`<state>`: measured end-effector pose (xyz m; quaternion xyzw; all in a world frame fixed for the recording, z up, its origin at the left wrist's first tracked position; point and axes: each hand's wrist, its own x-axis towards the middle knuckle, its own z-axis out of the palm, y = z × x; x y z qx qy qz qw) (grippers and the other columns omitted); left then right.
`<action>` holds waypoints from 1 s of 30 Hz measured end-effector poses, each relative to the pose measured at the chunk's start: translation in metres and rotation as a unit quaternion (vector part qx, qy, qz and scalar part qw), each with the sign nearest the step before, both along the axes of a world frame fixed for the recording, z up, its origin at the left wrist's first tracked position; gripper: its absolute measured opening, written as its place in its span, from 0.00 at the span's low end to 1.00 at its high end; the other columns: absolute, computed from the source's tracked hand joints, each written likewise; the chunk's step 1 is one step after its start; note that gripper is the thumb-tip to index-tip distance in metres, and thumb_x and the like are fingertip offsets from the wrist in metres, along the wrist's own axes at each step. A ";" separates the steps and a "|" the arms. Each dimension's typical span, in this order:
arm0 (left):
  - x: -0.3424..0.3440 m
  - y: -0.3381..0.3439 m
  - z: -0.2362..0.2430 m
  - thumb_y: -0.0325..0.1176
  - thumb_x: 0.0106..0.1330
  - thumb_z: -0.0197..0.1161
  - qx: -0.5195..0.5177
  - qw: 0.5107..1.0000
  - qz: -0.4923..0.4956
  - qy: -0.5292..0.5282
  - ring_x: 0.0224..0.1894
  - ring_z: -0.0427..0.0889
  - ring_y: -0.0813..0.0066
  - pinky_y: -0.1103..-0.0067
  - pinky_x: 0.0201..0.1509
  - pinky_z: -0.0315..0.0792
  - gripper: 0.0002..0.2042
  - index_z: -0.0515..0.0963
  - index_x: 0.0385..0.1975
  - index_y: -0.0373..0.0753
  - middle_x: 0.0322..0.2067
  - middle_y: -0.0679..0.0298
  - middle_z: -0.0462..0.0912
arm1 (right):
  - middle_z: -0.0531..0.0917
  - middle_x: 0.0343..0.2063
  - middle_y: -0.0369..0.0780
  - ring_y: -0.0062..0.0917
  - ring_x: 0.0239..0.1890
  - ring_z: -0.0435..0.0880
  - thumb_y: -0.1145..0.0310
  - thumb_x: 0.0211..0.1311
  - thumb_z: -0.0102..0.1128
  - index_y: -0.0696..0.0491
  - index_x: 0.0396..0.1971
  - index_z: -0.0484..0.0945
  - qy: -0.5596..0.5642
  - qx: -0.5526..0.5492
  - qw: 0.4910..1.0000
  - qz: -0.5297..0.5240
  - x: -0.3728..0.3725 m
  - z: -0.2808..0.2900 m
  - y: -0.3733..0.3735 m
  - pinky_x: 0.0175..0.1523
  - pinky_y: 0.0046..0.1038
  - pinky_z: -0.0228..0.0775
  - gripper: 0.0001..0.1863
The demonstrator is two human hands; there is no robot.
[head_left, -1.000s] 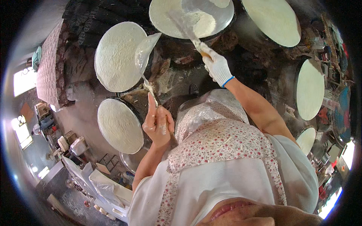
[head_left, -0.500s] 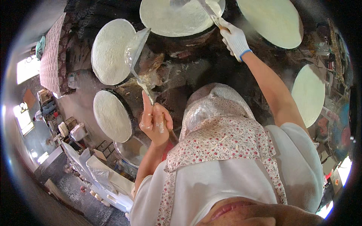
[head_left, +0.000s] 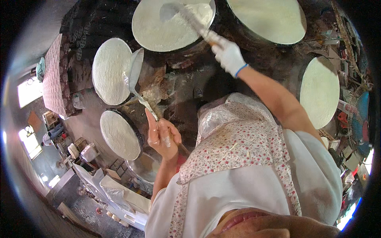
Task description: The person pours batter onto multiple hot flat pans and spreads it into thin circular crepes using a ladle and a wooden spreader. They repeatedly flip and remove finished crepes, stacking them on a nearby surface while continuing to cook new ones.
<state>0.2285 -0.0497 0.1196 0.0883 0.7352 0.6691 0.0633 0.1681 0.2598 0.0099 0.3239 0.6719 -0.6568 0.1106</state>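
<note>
My gloved right hand (head_left: 228,55) grips the wooden handle of a long metal spreader (head_left: 192,22), blurred, whose blade lies over the pale batter in the top middle round pan (head_left: 158,31). My bare left hand (head_left: 162,135), smeared with white batter, holds the batter-coated handle of a metal scoop (head_left: 135,71), index finger stretched along it. The scoop hangs at the right rim of the left round pan (head_left: 109,71), which is covered in white batter. Just left of that hand is another batter-covered pan (head_left: 119,135).
Further coated pans stand at the upper right (head_left: 270,18) and right (head_left: 319,91). A fan (head_left: 359,121) is at the far right. A patterned board (head_left: 53,75) stands at the left, with cluttered shelving and white panels (head_left: 95,190) below. Dark stove surfaces lie between the pans.
My right hand and spreader moved right, then back leftward across the top pan. My left hand stays on the scoop. The pans appear shifted as the view moves.
</note>
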 end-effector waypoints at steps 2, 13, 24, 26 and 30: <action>-0.006 0.012 0.008 0.30 0.84 0.47 -0.046 0.998 -0.016 0.033 0.12 0.67 0.81 0.82 0.11 0.65 0.27 0.54 0.81 0.39 0.20 0.66 0.70 | 0.84 0.59 0.50 0.40 0.59 0.85 0.67 0.73 0.56 0.49 0.67 0.77 0.150 0.090 0.984 0.036 0.023 -0.056 -0.020 0.65 0.34 0.76 0.23; -0.017 0.029 0.011 0.32 0.84 0.48 -0.027 0.999 -0.021 -0.014 0.11 0.66 0.80 0.81 0.11 0.66 0.28 0.54 0.81 0.42 0.20 0.65 0.69 | 0.74 0.19 0.34 0.16 0.15 0.69 0.57 0.74 0.61 0.41 0.72 0.74 0.092 -0.031 0.992 -0.077 -0.035 0.009 0.031 0.20 0.24 0.68 0.28; -0.035 0.012 0.017 0.32 0.84 0.49 -0.037 0.998 -0.049 -0.002 0.11 0.67 0.81 0.81 0.11 0.67 0.28 0.54 0.81 0.39 0.20 0.65 0.72 | 0.84 0.59 0.48 0.43 0.60 0.84 0.58 0.74 0.58 0.49 0.64 0.80 0.147 0.181 0.968 -0.088 -0.046 -0.065 0.027 0.63 0.33 0.76 0.22; -0.037 0.007 0.012 0.31 0.84 0.50 -0.022 0.998 -0.060 0.002 0.11 0.67 0.81 0.81 0.11 0.67 0.28 0.54 0.81 0.38 0.20 0.65 0.72 | 0.84 0.59 0.49 0.47 0.59 0.84 0.57 0.75 0.58 0.49 0.63 0.81 0.181 0.190 0.965 -0.009 -0.056 -0.084 0.015 0.62 0.35 0.77 0.22; -0.036 -0.017 -0.002 0.28 0.83 0.50 0.018 0.998 -0.056 0.008 0.11 0.66 0.81 0.82 0.12 0.66 0.28 0.54 0.80 0.35 0.19 0.64 0.73 | 0.81 0.63 0.47 0.40 0.66 0.79 0.59 0.76 0.57 0.54 0.63 0.79 0.241 0.287 0.926 0.044 -0.029 -0.052 0.017 0.69 0.32 0.73 0.23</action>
